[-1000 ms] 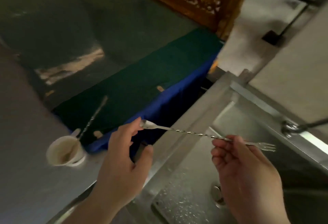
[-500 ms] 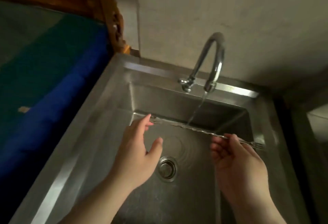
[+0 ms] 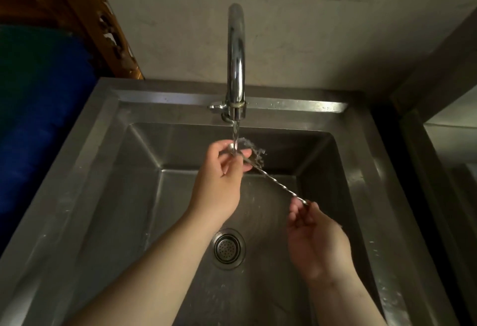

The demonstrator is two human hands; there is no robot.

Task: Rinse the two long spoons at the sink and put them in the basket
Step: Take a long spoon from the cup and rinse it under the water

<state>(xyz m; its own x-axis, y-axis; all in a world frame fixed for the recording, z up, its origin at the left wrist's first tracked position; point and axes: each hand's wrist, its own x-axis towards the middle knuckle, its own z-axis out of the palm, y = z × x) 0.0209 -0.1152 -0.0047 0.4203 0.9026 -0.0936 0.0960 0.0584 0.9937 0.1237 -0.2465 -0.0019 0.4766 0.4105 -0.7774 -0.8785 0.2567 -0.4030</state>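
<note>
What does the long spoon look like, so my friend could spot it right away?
Find the square steel sink with the tall curved chrome tap running water. Just under the stream, the left hand pinches the bowl end of a thin silver long spoon, and the right hand holds the other end. Its twisted, rope-like stem is unlike anything else there.

A carved wooden frame (image 3: 108,23) stands against the wall (image 3: 309,29), above blue-green cloth (image 3: 38,109).
</note>
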